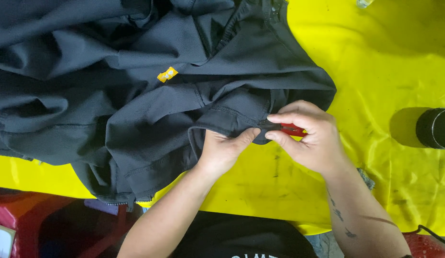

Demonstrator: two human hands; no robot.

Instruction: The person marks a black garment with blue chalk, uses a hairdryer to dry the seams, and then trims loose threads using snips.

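Note:
A dark grey garment (136, 86) lies crumpled over a yellow sheet (375, 71), with a small yellow tag (167, 74) sewn on it. My left hand (222, 150) pinches a folded hem at the garment's lower right edge, thumb on top. My right hand (308, 136) grips the same edge just to the right, and a small red tool (293, 129) shows between its fingers. The tool's tip is hidden by the fabric and fingers.
A black cylindrical object (435, 128) stands on the yellow sheet at the right edge. A clear item (363, 3) peeks in at the top. Red material (21, 215) lies at the lower left, and my dark shirt (241, 239) is below.

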